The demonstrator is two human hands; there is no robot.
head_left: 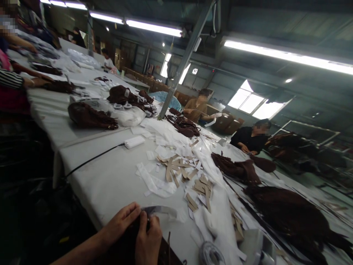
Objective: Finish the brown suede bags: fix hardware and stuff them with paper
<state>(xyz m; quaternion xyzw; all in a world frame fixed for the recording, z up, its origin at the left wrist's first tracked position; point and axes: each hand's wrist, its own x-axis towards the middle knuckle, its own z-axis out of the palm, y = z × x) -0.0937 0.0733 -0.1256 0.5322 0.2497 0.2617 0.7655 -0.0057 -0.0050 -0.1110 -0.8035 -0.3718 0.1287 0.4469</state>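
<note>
Dark brown material (pixel 120 250) lies at the lower middle, its upper edge pinched by the bunched fingers of the left hand (pixel 121 222) and right hand (pixel 149 237), a curved translucent strip (pixel 164 210) just beyond them.

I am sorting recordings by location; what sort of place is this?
Probably a bag workshop: dark brown fringed leather-like bags and flat beige cardboard-like strips lie on a long white table.
</note>
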